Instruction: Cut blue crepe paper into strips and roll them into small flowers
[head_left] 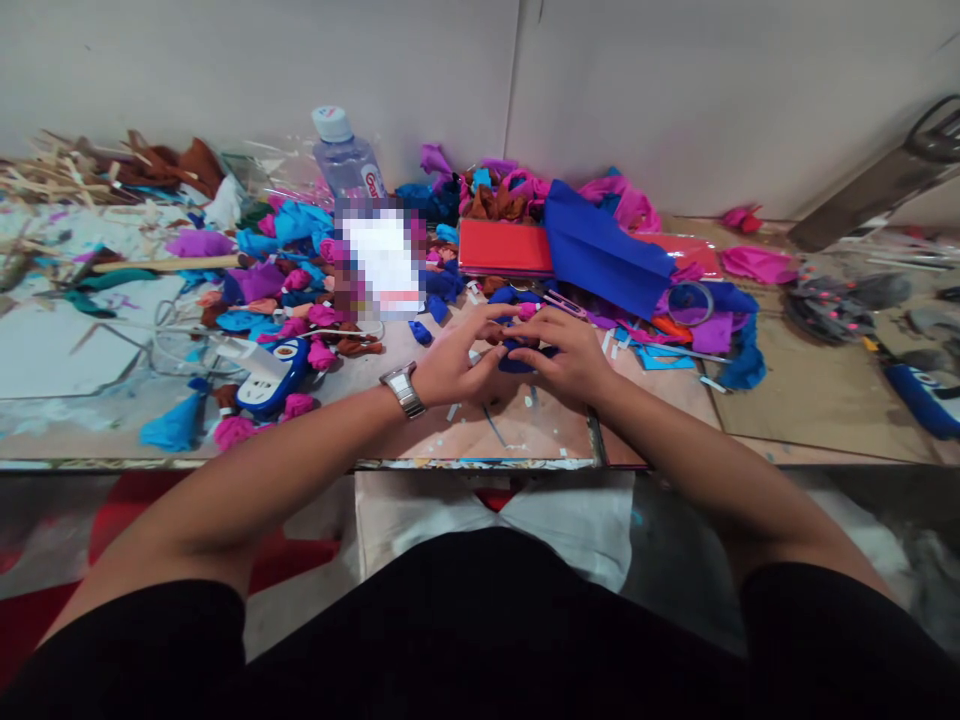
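My left hand [457, 362] and my right hand [571, 352] meet over the table near its front edge. Together they pinch a small piece of dark blue crepe paper [519, 358], with a bit of pink showing at the fingertips. A metal watch [403, 388] sits on my left wrist. Small white paper scraps lie on the table under my hands.
Crumpled paper pieces in pink, blue and purple [279, 290] cover the table at left. A plastic bottle [346, 158] stands at the back. A red pad [504, 247], a blue sheet [600, 250], a tape roll [690, 302] and a blue-white tool [266, 378] lie around. A wall stands behind.
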